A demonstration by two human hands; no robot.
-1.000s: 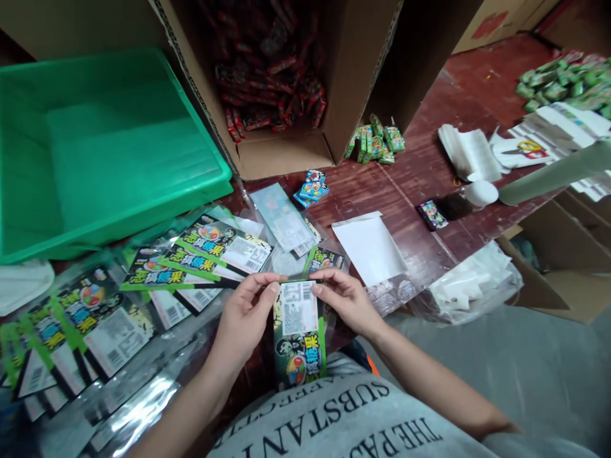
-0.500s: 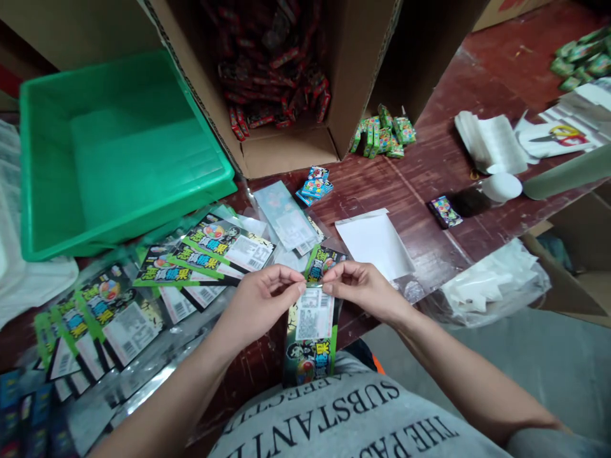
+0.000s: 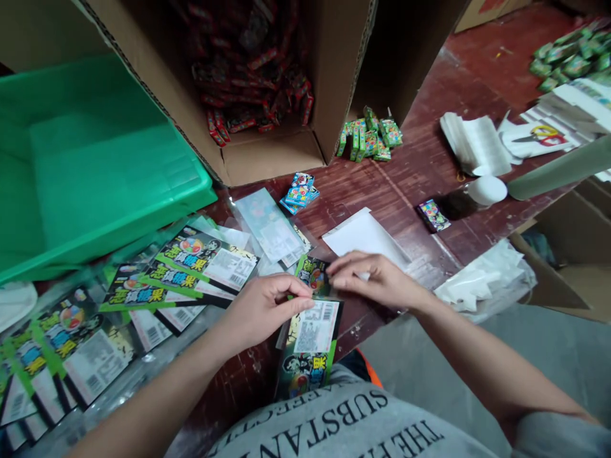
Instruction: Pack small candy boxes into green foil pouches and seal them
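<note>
My left hand [image 3: 265, 310] pinches the top edge of a black and green candy packet [image 3: 310, 346] with a white barcode label, held low over the table's near edge. My right hand [image 3: 377, 278] has its fingers curled just right of that edge, over another packet [image 3: 312, 272] lying on the table. What its fingertips hold I cannot make out. More printed packets [image 3: 200, 257] fan out to the left.
A green plastic tub [image 3: 95, 172] stands at the left. An open cardboard box [image 3: 267, 152] of red candies sits behind. Small blue boxes [image 3: 300, 189], green boxes [image 3: 370, 137], white paper [image 3: 363, 235], scissors [image 3: 544, 135] and a plastic bag [image 3: 482, 283] lie on the red table.
The packet has dropped lower toward the table. My right hand has slid off its top edge to the right, while my left hand keeps its pinch.
</note>
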